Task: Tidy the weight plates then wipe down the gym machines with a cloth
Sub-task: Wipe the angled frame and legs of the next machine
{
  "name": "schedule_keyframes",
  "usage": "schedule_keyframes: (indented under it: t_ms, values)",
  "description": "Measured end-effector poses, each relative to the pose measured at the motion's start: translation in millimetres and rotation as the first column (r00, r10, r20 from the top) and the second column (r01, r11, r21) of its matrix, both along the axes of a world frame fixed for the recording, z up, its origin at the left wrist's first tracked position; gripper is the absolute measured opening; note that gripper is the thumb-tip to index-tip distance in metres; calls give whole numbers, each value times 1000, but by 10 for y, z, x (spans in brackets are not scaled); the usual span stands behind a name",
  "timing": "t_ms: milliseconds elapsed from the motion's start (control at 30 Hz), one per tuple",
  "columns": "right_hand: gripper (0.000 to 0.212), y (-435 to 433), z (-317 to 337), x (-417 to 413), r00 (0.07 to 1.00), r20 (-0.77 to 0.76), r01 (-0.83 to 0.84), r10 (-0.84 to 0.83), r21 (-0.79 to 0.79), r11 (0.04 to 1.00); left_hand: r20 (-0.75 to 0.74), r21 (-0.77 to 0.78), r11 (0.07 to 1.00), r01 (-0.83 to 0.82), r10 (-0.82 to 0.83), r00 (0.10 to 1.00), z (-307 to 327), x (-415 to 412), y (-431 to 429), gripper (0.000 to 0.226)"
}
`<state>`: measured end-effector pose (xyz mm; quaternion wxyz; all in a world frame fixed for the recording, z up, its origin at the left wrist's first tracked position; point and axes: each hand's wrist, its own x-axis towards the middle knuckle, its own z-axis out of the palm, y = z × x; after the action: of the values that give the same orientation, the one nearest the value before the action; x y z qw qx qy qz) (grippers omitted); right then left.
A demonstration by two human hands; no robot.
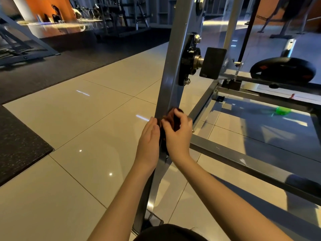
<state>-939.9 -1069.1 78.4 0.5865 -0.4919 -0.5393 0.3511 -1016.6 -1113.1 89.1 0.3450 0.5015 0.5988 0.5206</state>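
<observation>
A dark brown cloth [174,120] is bunched against the slanted grey post [171,80] of a gym machine, low near the floor. My right hand [177,134] grips the cloth, thumb and fingers curled round it. On the post's left side, my left hand [149,134] lies flat with straight fingers against the cloth and the post. A black weight plate [282,70] sits on a peg of the machine at the right.
The machine's grey base rails [243,159] run right along the glossy beige tiles [86,136]. A green ball [283,110] lies under the frame. Black rubber matting [20,146] borders the tiles at the left; more racks stand at the back.
</observation>
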Motion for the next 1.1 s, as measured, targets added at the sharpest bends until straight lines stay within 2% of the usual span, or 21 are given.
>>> schedule_keyframes:
  t_ms: [133, 233, 400, 533, 700, 867, 967, 1100]
  values:
    - [41, 26, -7, 73, 1000, 4, -3, 3, -22, 1000, 62, 24, 1000, 14, -16, 998, 132, 42, 66, 46]
    - [44, 109, 157, 60, 999, -47, 5, -6, -21, 1000, 34, 53, 998, 21, -23, 999, 260, 95, 124, 47]
    - [39, 97, 151, 188, 997, 41, -68, 69, -25, 997, -43, 76, 997, 27, -23, 999, 463, 168, 239, 47]
    - [39, 275, 401, 244, 999, -27, 21, -22, -13, 1000, -87, 60, 998, 28, -22, 996, 601, 230, 347, 48]
    - [31, 147, 408, 282, 993, 24, -118, 117, 35, 992, -159, 70, 997, 23, -12, 987, 731, 313, 408, 49]
    - [36, -121, 540, 580, 988, -149, -19, 38, 126, 992, -236, 101, 994, 37, -12, 972, 827, 356, 461, 50]
    - [36, -297, 716, 735, 980, -192, -15, 54, 196, 981, -259, 115, 993, 31, 0, 966, 888, 379, 454, 49]
    - [32, -277, 1082, 1012, 971, -233, 129, -59, 297, 946, -296, 183, 980, 74, -17, 955, 1026, 463, 464, 47]
